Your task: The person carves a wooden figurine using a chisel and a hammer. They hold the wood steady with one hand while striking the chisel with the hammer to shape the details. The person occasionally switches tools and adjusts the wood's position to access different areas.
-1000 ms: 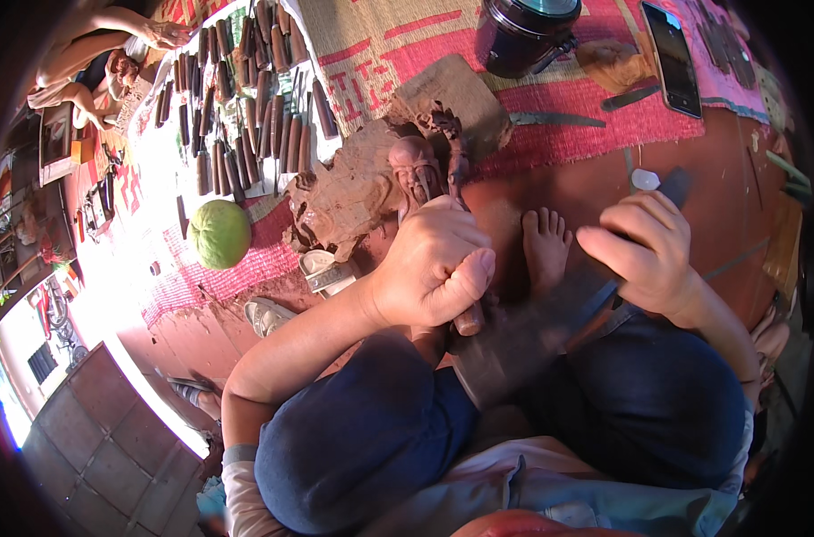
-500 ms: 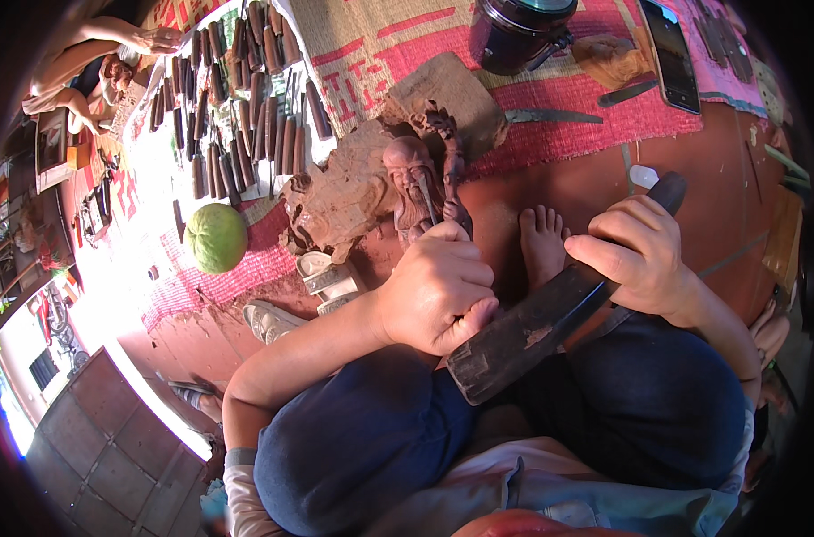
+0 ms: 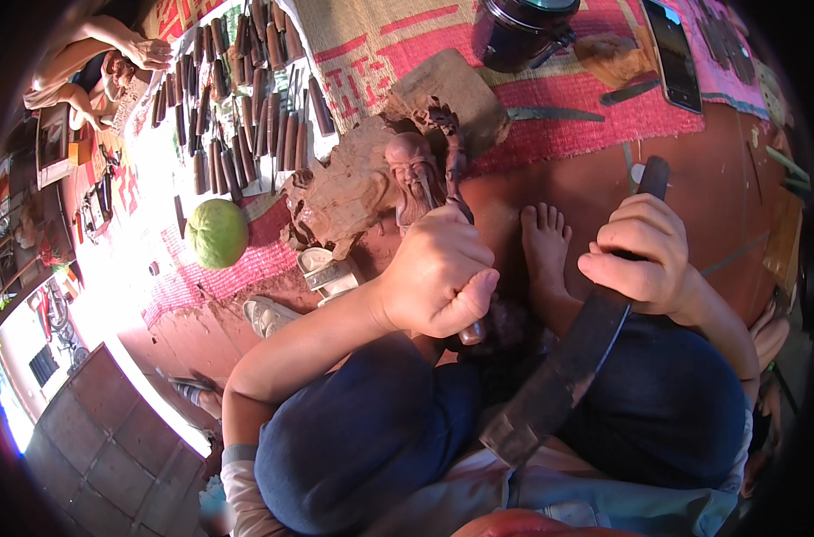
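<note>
My left hand (image 3: 438, 277) is closed around a carving chisel, whose handle end (image 3: 471, 335) pokes out below the fist. Most of the chisel is hidden by my fingers; its tip side points at the beard of a carved reddish-brown wooden figure (image 3: 410, 154) with a bald head. The figure's lower part is behind my hand. In my right hand (image 3: 639, 246) is a long, dark wooden mallet (image 3: 559, 380), gripped near its narrow upper end. Its broad end hangs toward my lap, apart from the chisel.
Rough wood (image 3: 340, 201) and a squared block (image 3: 456, 98) adjoin the figure. Rows of chisels (image 3: 246, 134) lie on a white cloth at left, beside a green round fruit (image 3: 216, 233). A dark mug (image 3: 519, 36) and a phone (image 3: 671, 58) are on the mat. Another person's hand (image 3: 147, 52) is at far left.
The mallet's broad end has swung away from the chisel's handle end, down toward my lap. My right hand has tilted with it, while my left hand has shifted only slightly.
</note>
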The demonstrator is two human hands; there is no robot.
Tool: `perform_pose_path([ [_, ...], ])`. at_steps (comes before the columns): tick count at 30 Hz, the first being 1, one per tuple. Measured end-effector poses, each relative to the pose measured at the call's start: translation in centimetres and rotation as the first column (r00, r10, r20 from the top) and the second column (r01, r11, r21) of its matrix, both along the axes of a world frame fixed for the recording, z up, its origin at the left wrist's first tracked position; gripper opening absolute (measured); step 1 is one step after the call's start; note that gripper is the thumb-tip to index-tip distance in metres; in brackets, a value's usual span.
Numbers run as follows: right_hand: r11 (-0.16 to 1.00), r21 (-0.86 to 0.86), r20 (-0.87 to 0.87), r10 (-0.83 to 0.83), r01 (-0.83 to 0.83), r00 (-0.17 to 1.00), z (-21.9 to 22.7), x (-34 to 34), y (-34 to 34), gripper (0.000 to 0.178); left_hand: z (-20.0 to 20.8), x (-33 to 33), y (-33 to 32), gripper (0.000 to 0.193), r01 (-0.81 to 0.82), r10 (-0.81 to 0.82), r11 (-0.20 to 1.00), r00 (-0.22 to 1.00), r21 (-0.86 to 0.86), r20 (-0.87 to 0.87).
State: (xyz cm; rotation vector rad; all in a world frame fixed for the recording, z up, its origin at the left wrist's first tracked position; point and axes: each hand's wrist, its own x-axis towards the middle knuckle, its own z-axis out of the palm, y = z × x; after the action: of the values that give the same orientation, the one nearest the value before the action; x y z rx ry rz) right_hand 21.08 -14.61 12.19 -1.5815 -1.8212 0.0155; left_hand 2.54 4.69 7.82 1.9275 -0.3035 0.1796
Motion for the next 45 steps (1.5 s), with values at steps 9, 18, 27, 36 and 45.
perform_pose_path([
  [9, 0.999, -0.036, 0.132, -0.010, 0.015, 0.991, 0.0, 1.6, -0.4, 0.032, 0.5, 0.7, -0.1, 0.036, -0.098, 0.096, 0.995, 0.994, -0.034, -0.052],
  [18, 0.993, -0.045, 0.206, -0.097, 0.109, 0.974, -0.2, 1.8, -0.5, 0.034, 0.9, 1.4, 0.4, 0.039, -0.175, 0.153, 0.968, 0.980, -0.182, -0.131],
  [27, 0.993, -0.062, 0.162, -0.090, 0.101, 0.983, -0.3, 1.3, -0.5, 0.036, 0.3, 0.5, 0.6, 0.029, -0.113, 0.126, 0.983, 0.989, -0.146, 0.079],
  [36, 0.993, -0.108, 0.097, -0.031, 0.041, 0.995, -0.7, 0.6, -0.5, 0.035, 0.7, -1.2, -1.8, 0.032, -0.143, 0.142, 0.990, 0.988, 0.002, 0.060],
  [45, 0.991, -0.128, 0.077, -0.034, 0.043, 0.996, -0.7, 0.2, -0.6, 0.034, -0.5, -0.8, -1.6, 0.024, -0.070, 0.067, 0.997, 0.995, 0.039, 0.072],
])
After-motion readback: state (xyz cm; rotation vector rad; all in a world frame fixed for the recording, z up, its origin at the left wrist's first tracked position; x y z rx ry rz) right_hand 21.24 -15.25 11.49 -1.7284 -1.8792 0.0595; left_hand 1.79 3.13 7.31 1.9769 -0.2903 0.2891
